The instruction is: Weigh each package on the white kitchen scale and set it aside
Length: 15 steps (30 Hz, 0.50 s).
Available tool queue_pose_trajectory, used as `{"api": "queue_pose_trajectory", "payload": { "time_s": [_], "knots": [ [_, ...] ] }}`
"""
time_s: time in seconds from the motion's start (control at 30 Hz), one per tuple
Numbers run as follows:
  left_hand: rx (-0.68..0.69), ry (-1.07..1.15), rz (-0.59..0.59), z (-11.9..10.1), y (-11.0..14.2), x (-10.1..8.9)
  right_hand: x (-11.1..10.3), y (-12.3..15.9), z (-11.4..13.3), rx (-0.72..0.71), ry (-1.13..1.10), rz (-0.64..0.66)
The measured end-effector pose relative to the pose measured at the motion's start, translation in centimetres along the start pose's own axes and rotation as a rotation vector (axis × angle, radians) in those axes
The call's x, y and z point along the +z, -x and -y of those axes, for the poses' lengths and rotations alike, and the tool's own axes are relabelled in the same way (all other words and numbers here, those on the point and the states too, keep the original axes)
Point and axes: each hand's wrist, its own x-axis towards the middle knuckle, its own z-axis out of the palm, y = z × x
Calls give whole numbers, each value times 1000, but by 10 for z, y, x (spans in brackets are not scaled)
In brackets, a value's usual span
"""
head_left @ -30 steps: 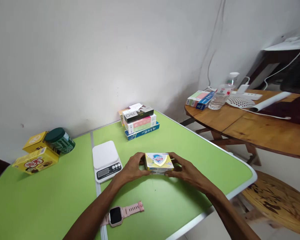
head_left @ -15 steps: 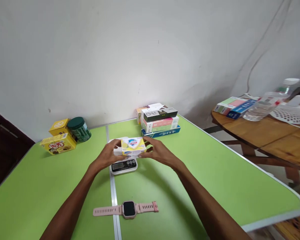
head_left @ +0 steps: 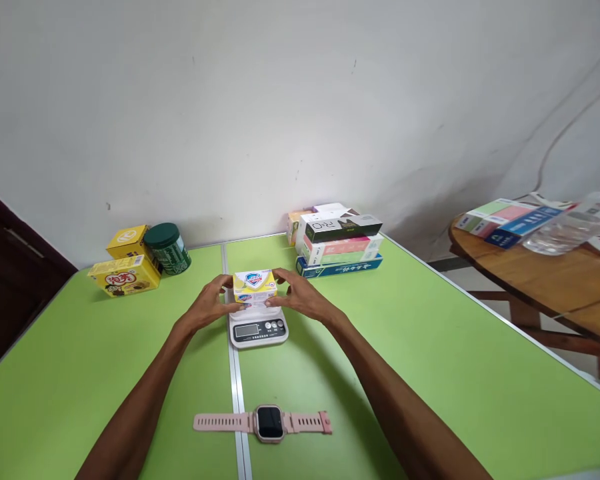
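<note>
Two hands are gripping one yellow-and-white box [head_left: 255,285] from its ends, the left hand [head_left: 217,300] and the right hand [head_left: 293,293] each curving part-way closed, with the thumb at the near side and fingers behind. The box is sitting over the platform of one white kitchen scale [head_left: 259,331]; whether it is touching the platform is not clear. Uneven release could be tipping the box, since both ends are depending on a hand; a fingertip resting on the platform could be adding false weight, and a box sitting off-centre could be sliding toward an edge. Counting the rest on the green bench [head_left: 455,400]: one pink-strapped watch [head_left: 270,423] is lying flat nearest the viewer, its strap crossing the metal seam; one green-lidded tub [head_left: 173,250] and two yellow cartons [head_left: 126,275] are standing together at the far left; at least four boxes are forming a stack [head_left: 340,248] near the wall, some hiding others. One clear bottle [head_left: 555,230] is showing at the right, on a separate wooden bench [head_left: 520,273].
</note>
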Motion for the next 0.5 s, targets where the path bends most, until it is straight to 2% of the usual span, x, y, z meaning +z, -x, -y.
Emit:
{"api": "queue_pose_trajectory", "payload": {
  "time_s": [0.13, 0.27, 0.37, 0.5],
  "knots": [
    [-70, 132, -75, 9, 17, 4, 4, 20, -16, 118, -273, -188],
    [-170, 411, -300, 24, 35, 31, 26, 27, -38, 228, -554, -455],
    [-209, 552, -471, 31, 39, 54, 44, 24, -46, 235, -598, -583],
    [-213, 546, -546, 29, 38, 67, 52, 23, -46, 227, -600, -649]
  ]
}}
